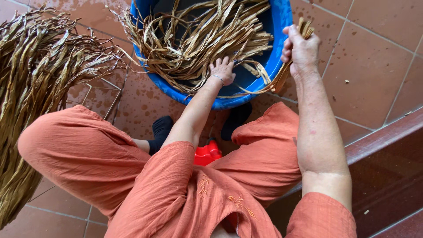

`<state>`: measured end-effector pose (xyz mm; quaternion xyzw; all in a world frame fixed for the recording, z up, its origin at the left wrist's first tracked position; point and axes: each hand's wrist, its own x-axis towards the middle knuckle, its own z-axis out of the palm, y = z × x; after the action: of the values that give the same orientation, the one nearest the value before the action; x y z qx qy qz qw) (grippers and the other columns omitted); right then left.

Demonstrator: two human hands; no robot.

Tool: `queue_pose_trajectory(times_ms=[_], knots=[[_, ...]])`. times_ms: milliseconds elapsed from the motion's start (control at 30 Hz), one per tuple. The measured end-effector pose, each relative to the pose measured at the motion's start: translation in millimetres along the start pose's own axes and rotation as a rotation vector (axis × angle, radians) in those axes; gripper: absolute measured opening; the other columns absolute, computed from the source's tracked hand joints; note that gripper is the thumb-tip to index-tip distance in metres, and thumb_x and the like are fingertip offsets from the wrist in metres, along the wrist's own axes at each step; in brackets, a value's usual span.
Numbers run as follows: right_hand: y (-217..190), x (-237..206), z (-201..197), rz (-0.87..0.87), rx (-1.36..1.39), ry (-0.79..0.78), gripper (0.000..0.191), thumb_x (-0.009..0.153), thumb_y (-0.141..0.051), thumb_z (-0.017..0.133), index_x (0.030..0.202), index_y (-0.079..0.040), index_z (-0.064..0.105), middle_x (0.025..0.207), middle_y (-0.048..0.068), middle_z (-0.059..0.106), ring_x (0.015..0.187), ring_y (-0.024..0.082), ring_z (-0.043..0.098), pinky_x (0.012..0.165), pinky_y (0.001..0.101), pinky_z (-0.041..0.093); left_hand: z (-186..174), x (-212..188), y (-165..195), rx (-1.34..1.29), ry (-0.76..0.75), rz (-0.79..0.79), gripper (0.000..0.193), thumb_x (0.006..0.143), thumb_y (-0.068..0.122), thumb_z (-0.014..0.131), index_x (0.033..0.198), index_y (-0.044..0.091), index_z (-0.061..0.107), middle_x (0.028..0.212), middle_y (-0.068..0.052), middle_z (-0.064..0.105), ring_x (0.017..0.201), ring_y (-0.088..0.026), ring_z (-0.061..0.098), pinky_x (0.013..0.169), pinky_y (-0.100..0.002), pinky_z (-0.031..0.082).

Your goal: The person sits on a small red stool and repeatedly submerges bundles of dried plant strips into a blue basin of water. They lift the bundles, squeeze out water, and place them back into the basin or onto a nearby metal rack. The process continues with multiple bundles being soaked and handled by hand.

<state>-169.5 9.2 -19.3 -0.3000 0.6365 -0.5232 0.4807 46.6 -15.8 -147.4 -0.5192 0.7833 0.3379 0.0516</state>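
**Head view: two hands sorting dried strips over a blue basin**

Head camera looks down on a seated person in loose orange clothing; at twelve o'clock sits a round blue plastic basin (pixel 276 66), smooth-walled and heaped with dried plant strips (pixel 207 39), long, flat, tan and curled at their ends, many spilling over the rim toward nine o'clock; the left hand (pixel 222 70), a thin bracelet at its wrist, lies on the strips near the basin's six o'clock edge, fingers spread fairly wide and pressed among them, though whether any strip is pinched I cannot tell; the right hand (pixel 301 49), at two o'clock over the basin's rim, is curled tight round a gathered bunch of strips (pixel 282 79), whose ends stick out above the fist and trail down past the rim.

A second large pile of strips (pixel 31 88) fills the nine o'clock side, resting on a thin wire rack (pixel 108 94); the tiled floor (pixel 365 53) is reddish, glazed and spotted with wet marks; a red plastic stool (pixel 207 154) shows between the knees.

Judging by how brittle and tangled the strips look, a sharp tug could snap them or drag a clump over the rim; loose ends in the right fist might slip free; the wet tiles could soil anything dropped.
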Motion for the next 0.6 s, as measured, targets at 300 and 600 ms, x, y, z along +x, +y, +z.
queue_pose_trajectory(times_ms=[300, 600], knots=[[6, 10, -6, 0.18, -0.173, -0.013, 0.02, 0.104, -0.024, 0.068, 0.106, -0.005, 0.065, 0.085, 0.009, 0.072, 0.051, 0.006, 0.055, 0.041, 0.0227, 0.04, -22, -2, -1, -1.064, 0.131, 0.222, 0.029, 0.085, 0.017, 0.077, 0.112, 0.007, 0.079, 0.105, -0.001, 0.077, 0.095, -0.014, 0.07, 0.089, -0.029, 0.056], [0, 7, 3, 0.139, 0.165, -0.119, 0.029, 0.106, -0.031, 0.055, 0.118, -0.005, 0.062, 0.104, 0.019, 0.079, 0.051, 0.009, 0.054, 0.044, 0.0261, 0.047, -18, -43, 6, -1.504, 0.077, 0.445, 0.021, 0.093, 0.002, 0.072, 0.113, 0.0, 0.077, 0.108, -0.004, 0.077, 0.095, -0.008, 0.07, 0.09, -0.023, 0.057]])
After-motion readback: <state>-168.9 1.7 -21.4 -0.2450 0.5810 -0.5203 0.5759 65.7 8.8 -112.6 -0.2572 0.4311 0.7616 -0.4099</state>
